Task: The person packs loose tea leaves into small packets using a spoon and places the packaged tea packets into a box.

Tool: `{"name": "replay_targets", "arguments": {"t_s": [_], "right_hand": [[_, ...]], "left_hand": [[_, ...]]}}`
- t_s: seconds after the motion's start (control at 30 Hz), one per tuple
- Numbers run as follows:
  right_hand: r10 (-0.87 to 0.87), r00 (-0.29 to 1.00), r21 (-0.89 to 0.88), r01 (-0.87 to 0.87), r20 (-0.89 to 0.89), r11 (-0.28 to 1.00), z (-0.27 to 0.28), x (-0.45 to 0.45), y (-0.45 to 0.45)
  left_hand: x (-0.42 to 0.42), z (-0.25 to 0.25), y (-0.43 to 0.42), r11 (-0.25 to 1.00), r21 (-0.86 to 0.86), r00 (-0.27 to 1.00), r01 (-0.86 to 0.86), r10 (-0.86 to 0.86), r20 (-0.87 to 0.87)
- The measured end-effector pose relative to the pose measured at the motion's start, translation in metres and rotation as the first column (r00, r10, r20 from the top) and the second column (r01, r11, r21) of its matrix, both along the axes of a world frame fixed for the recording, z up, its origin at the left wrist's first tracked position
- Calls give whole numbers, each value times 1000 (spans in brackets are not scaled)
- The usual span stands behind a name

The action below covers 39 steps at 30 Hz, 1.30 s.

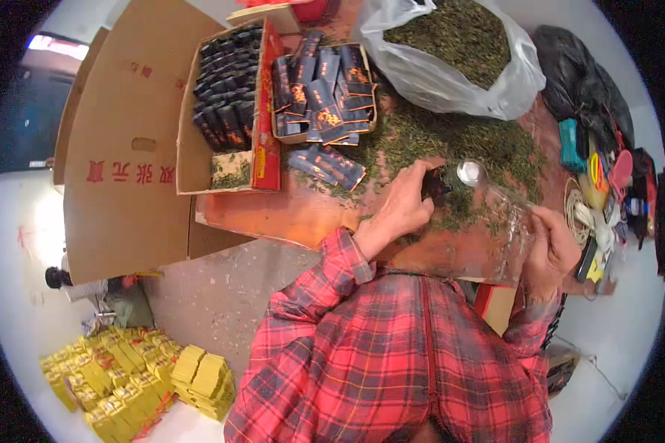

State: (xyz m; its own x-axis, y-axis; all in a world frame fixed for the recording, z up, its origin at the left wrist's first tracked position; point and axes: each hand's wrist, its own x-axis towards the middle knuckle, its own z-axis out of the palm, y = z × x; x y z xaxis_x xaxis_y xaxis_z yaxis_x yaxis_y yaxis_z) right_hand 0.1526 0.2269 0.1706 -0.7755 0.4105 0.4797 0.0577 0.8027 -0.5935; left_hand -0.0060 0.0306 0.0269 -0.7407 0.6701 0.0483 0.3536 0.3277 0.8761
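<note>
My left hand (403,205) is closed around a small dark packet (437,186) near the front of the red-brown table (273,215); the hand covers part of the packet. In my right hand (550,249), at the table's right side, is the handle of a metal spoon (469,173). The spoon's shiny bowl is just right of the packet, over loose dried tea leaves (513,151). Whether the bowl touches the packet I cannot tell. Several dark printed packets (329,167) lie loose on the table, left of my left hand.
A carton (270,133) of upright dark packets stands at left beside a small box (292,138) heaped with packets. Behind the loose leaves is a plastic bag (451,92) of tea. Clutter, including rope (578,210), lines the right side. Yellow packs (118,376) are stacked on the floor.
</note>
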Motion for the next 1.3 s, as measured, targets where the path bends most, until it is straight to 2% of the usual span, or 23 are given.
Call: {"name": "replay_targets", "arguments": {"t_s": [0.13,0.23,0.3,0.37,0.5,0.57,0.6,0.7,0.83,0.87,1.0,1.1,1.2,1.3], "right_hand": [[8,1000,6,-8,-1,1000,-4,-7,-6],[14,999,17,-15,30,1000,-7,-13,-6],[28,998,-16,-27,54,1000,-16,-13,-2],[44,997,-34,-42,61,999,-20,-17,-4],[81,993,-16,-80,88,997,-20,-30,-18],[103,989,-25,-101,104,995,-23,-36,-23],[113,987,-45,-109,116,993,-27,-37,-24],[149,981,-33,-146,126,989,-38,-45,-26],[143,976,-56,-135,166,989,-42,-50,-32],[139,974,-57,-131,178,990,-44,-51,-32],[125,974,-43,-119,190,992,-54,-55,-32],[106,975,-66,-95,196,993,-55,-60,-35],[109,975,-77,-95,194,993,-51,-65,-40],[116,974,-61,-106,193,992,-53,-68,-39]], "left_hand": [[-6,34,-33,996,4,994,-88,87,60],[-19,80,-77,973,-111,965,-204,219,141],[-31,92,-113,950,-31,950,-312,312,-3],[-47,117,-150,909,58,911,-413,411,44],[-98,122,-221,762,266,788,-591,615,-11],[-120,123,-243,743,210,746,-635,661,-84],[-130,118,-250,737,174,739,-653,671,-66],[-162,94,-267,691,-161,708,-705,698,-102],[-179,77,-259,679,-253,719,-689,684,-124],[-181,74,-256,654,-340,714,-676,695,-84],[-190,34,-251,590,-368,688,-718,680,-253],[-198,13,-254,566,-401,672,-720,713,-201],[-199,7,-250,552,-324,633,-768,730,-257],[-197,4,-245,539,-339,627,-771,736,-255]]}}
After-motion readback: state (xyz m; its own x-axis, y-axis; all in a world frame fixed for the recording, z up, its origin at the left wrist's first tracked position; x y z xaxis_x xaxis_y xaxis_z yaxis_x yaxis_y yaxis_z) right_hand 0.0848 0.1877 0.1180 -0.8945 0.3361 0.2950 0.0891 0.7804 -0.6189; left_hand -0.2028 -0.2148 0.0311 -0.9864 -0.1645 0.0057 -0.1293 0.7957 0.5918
